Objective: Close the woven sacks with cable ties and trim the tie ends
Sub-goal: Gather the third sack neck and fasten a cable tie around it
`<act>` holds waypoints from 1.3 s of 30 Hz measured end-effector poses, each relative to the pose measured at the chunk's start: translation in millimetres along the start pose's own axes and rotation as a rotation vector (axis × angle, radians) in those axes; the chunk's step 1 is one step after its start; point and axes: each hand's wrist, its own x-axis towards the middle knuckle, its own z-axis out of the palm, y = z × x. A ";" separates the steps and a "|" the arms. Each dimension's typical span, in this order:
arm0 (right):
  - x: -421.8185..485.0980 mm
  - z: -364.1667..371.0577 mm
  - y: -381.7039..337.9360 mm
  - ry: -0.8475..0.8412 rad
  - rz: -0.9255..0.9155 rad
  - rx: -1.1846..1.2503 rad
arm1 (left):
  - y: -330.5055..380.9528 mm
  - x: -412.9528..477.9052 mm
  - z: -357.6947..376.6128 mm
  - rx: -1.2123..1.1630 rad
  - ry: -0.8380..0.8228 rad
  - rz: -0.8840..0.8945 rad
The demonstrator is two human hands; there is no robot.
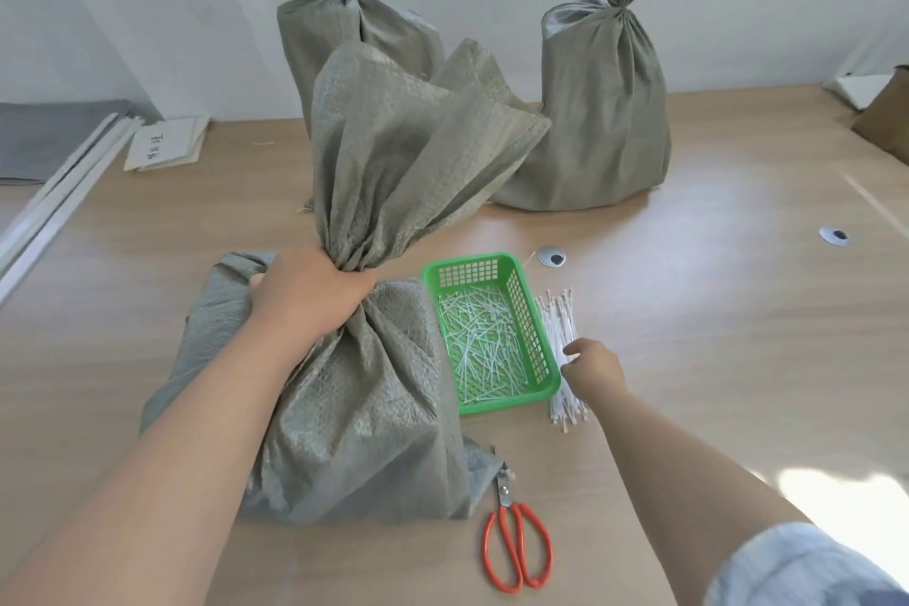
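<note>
A grey-green woven sack (364,413) stands on the table in front of me, its top gathered into a neck. My left hand (305,295) grips that neck, and the loose top fans out above it. My right hand (592,367) reaches down onto a bundle of white cable ties (558,320) lying right of a green basket; its fingertips touch the ties, and I cannot see whether any tie is pinched. Two more sacks stand behind, the left one (315,35) and the right one (600,113), each cinched at the neck.
The green plastic basket (533,344) holds several cut tie ends. Orange-handled scissors (516,541) lie near the table's front edge, right of the sack. Two round cable grommets (551,257) sit in the wooden tabletop. Papers (162,144) lie at the far left.
</note>
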 end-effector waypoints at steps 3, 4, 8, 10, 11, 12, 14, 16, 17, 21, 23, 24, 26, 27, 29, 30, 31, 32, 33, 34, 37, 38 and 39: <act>7.6 10.2 6.8 -0.026 0.006 -0.107 | 3.2 -1.9 1.2 -0.024 0.004 -0.007; 8.8 13.1 8.5 -0.023 0.017 -0.138 | 3.3 -1.9 1.4 -0.037 0.002 -0.008; 11.1 21.6 15.8 0.008 0.082 -0.205 | 3.8 -2.0 2.8 -0.053 0.016 -0.025; 11.8 22.2 18.2 0.021 0.090 -0.200 | 3.1 -1.1 3.0 -0.067 0.026 -0.032; 11.7 22.1 18.9 0.029 0.086 -0.191 | 2.1 -0.1 3.4 -0.065 0.032 -0.031; 11.3 21.7 19.9 0.031 0.081 -0.182 | 0.8 0.8 4.0 -0.060 0.035 -0.030; 8.0 19.0 19.4 0.029 0.075 -0.166 | -0.4 1.2 4.7 -0.056 0.030 -0.033; 5.1 14.5 17.2 0.023 0.065 -0.153 | -0.4 1.3 5.5 -0.054 0.032 -0.036; 4.6 12.6 17.0 0.030 0.058 -0.142 | -0.7 1.5 5.9 -0.050 0.034 -0.033; -2.1 5.6 14.6 0.044 0.041 -0.105 | -2.6 1.0 4.5 -0.052 0.024 -0.025; -6.2 1.6 13.4 0.053 0.033 -0.084 | -3.5 -0.3 3.2 -0.052 0.022 -0.015; -8.3 -0.4 13.1 0.056 0.028 -0.070 | -4.5 -0.7 2.4 -0.050 0.025 -0.009; -14.4 -4.8 11.4 0.057 0.012 -0.049 | -5.3 -2.9 -0.5 -0.052 0.023 0.001; -18.2 -7.6 9.8 0.058 0.001 -0.045 | -6.8 -3.0 -1.5 -0.055 0.018 0.007; -23.6 -12.4 7.0 0.075 -0.026 -0.034 | -8.6 -3.1 -2.1 -0.066 0.013 0.014; -27.3 -15.2 4.3 0.089 -0.042 -0.017 | -10.0 -4.1 -3.6 -0.073 0.014 0.019; -30.7 -18.0 0.9 0.107 -0.056 0.007 | -11.9 -4.5 -4.7 -0.079 0.019 0.024; -34.3 -21.3 -3.5 0.126 -0.074 0.034 | -13.3 -5.0 -6.5 -0.085 0.026 0.031; -38.1 -25.0 -9.2 0.138 -0.092 0.064 | -15.7 -5.4 -8.1 -0.091 0.033 0.036; -42.3 -28.7 -15.6 0.143 -0.113 0.095 | -18.3 -6.1 -9.3 -0.102 0.047 0.040; -55.3 -39.0 -41.7 0.146 -0.198 0.186 | -23.3 -10.8 -13.5 -0.174 0.063 0.047; -59.8 -42.1 -52.4 0.149 -0.233 0.203 | -23.4 -12.7 -14.8 -0.201 0.070 0.051; -64.6 -45.0 -63.7 0.152 -0.268 0.219 | -23.8 -14.0 -15.5 -0.223 0.076 0.050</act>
